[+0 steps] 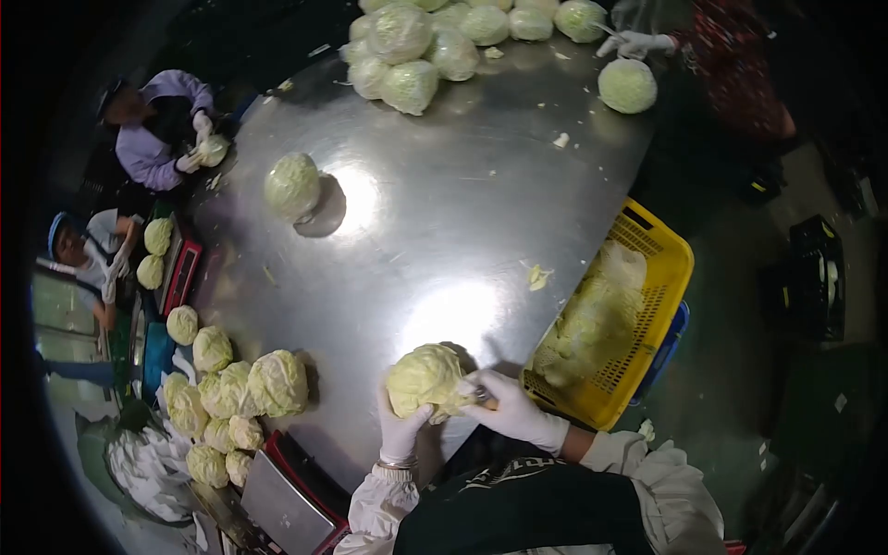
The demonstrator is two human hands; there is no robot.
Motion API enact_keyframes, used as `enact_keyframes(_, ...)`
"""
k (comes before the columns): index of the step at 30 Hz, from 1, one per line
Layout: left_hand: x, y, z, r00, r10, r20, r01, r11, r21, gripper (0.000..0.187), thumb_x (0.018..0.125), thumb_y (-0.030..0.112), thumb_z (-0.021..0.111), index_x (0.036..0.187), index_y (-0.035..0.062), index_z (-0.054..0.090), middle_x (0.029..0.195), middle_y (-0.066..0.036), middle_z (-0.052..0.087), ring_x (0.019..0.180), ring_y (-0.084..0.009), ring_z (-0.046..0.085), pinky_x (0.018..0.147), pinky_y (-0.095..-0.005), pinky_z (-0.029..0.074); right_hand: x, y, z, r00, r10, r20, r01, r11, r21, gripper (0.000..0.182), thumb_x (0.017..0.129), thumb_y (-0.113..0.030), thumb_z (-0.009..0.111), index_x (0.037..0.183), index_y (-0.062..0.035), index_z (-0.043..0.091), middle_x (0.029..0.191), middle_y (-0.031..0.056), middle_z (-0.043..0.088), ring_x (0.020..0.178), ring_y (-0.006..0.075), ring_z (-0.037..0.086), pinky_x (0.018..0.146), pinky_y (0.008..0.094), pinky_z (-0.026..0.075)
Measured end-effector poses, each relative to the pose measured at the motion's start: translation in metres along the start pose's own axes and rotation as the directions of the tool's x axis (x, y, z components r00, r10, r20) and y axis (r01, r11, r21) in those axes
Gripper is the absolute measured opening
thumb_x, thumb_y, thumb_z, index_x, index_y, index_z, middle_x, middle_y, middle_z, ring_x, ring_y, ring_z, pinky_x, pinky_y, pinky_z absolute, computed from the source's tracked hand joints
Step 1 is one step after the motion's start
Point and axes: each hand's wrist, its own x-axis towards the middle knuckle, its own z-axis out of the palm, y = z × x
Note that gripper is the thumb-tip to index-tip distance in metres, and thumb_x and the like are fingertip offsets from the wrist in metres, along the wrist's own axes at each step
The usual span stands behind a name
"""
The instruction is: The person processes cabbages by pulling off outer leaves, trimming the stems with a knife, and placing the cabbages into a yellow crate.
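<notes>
A pale cabbage (423, 381) is held just above the near edge of the metal table (407, 250). My left hand (402, 432), in a white glove, wraps round its lower left side. On its right side is my right hand (507, 404), also gloved, with its fingers closed round a small tool with a dark end, probably a knife, that touches the cabbage's base. Most of the tool is hidden by the fingers. To the left of the held cabbage a larger loose cabbage (277, 383) rests on the table.
A yellow crate (686, 254) with bagged cabbages stands at the right edge. Wrapped cabbages (400, 33) are piled at the far side. More cabbages (212, 349) and red scales (294, 490) are at left. Co-workers (162, 129) stand at left; another person (735, 69) is far right.
</notes>
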Motion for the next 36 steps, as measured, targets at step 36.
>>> enact_keyframes(36, -0.039, 0.024, -0.035, 0.983, -0.182, 0.037, 0.183, 0.918, -0.351, 0.076, 0.092, 0.012, 0.076, 0.156, 0.0059, 0.034, 0.150, -0.015, 0.050, 0.139, -0.0272, 0.050, 0.118, -0.0426, 0.042, 0.020, -0.088, 0.017, 0.911, 0.358, 0.206, -0.346, 0.934, -0.094, 0.015, 0.088, -0.006, 0.078, 0.091, 0.0027, 0.067, 0.078, 0.0053, 0.068, 0.068, 0.0082, 0.065, 0.065, 0.0258, 0.051)
